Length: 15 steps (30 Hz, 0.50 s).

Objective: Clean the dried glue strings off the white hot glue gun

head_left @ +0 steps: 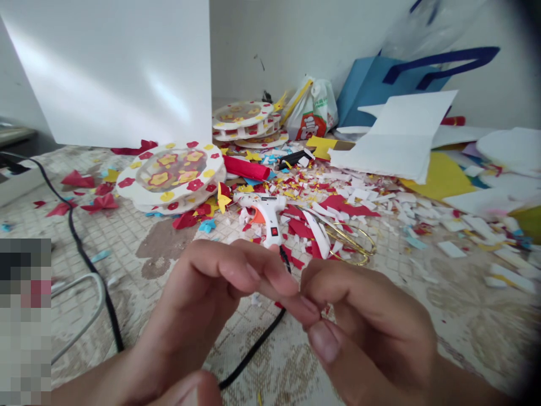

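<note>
Nearest me, my left hand (198,290) holds its thumb well apart from its fingers, whose tips touch my right hand (372,327). The right thumb and forefinger come up against those tips; I cannot tell whether that grip is clamped on anything. Just beyond, a glue gun (275,217) lies on the surface (460,304) among paper scraps (346,207), left of a gold wire loop (359,261). Farther off stand a plastic bag (323,104) and a blue bag (363,84).

The left hand (207,287) is bent, with its fingers reaching across and its thumb down low, apart from them. The right hand (376,321) is curled, its thumb right by the left fingertips.
</note>
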Tool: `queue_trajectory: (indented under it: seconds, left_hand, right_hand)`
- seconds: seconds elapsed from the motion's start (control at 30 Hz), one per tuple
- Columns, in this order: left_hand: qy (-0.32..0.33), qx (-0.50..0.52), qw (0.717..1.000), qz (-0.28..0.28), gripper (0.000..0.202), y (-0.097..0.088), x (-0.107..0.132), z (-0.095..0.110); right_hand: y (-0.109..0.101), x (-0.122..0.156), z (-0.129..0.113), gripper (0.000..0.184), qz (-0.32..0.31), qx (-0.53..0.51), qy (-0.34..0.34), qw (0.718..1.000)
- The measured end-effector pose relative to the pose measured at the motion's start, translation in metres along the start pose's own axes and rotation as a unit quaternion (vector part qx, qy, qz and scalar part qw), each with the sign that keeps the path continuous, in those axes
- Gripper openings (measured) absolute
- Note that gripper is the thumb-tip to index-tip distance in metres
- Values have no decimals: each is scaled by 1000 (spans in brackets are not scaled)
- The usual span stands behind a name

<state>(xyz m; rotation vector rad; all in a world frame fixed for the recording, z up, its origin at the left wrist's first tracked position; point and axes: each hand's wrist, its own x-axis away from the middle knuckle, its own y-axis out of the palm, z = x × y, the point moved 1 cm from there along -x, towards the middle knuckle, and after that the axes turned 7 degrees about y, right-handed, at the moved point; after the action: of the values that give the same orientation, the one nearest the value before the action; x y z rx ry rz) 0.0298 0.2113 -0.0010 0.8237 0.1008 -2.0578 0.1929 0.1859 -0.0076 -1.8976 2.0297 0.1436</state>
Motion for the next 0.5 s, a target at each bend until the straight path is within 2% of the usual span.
queue_trajectory:
  seconds: [0.27,0.4,0.5]
  left_hand:
    - [12,-19,1000,0,30,0,-1,0]
    - [-39,8,999,-3,32,-2,1,-3]
    - [-71,75,995,9,32,0,-3,-4]
  right_hand:
    - [2,2,-4,15,17,6,-13,1000]
    - [3,0,-7,15,19,18,-16,1000]
    - [3,-2,-4,16,13,7,-27,1000]
